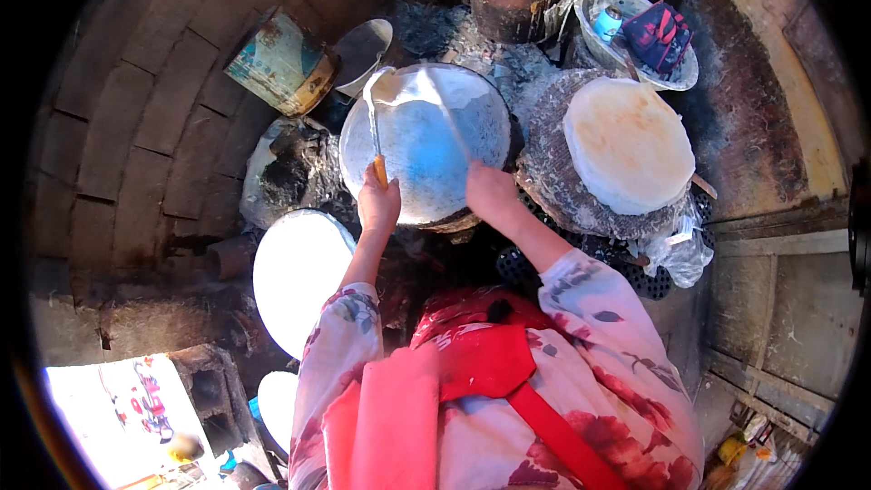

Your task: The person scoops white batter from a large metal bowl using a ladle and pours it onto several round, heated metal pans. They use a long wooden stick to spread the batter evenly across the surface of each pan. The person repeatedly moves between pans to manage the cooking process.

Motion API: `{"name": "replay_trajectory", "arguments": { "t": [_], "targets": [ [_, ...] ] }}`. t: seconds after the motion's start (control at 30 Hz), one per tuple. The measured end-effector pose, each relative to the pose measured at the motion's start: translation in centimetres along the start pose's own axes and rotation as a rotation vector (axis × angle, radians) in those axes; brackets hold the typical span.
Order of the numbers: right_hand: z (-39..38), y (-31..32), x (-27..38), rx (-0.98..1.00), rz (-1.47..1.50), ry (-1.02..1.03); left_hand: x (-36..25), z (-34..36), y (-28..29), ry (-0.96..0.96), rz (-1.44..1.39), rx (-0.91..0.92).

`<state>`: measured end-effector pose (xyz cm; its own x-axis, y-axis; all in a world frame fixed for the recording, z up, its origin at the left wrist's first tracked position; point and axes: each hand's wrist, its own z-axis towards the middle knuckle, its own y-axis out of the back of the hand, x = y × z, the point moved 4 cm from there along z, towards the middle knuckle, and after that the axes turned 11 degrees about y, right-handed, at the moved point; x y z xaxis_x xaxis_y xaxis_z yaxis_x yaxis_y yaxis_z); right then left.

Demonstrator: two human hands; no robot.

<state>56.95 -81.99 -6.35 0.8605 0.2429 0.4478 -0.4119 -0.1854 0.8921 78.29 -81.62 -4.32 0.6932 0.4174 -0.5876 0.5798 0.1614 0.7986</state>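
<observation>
My left hand (377,198) grips an orange-handled metal spatula (380,166), its blade at the far left rim of the round pale griddle (422,168). My right hand (490,189) is closed on a thin pale stick (446,113), slightly blurred, that reaches across the griddle to the far rim, where a thin white sheet (413,83) lies under both tool tips. To the right, a stack of round pale flatbreads (629,141) sits on a rough, whitened round board (549,163).
A rusty bucket (277,63), metal pan (361,50) and clay stove (510,4) stand behind. A basin (680,68) holding a dark bag (655,36) is back right. A white disc (299,281) is near left. A brick wall (136,127) curves around the left.
</observation>
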Motion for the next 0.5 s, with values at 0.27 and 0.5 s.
{"name": "replay_trajectory", "arguments": {
  "t": [0.27, 0.5],
  "targets": [
    [1.1, 2.3, -3.4, -0.12, -0.017, 0.081, 2.1, -1.2, 2.5, 0.087, -0.054, -0.032],
    [3.7, 4.1, -0.9, 0.001, -0.107, 0.275, 4.3, -2.6, 3.1, 0.103, -0.11, -0.09]
  ]
}}
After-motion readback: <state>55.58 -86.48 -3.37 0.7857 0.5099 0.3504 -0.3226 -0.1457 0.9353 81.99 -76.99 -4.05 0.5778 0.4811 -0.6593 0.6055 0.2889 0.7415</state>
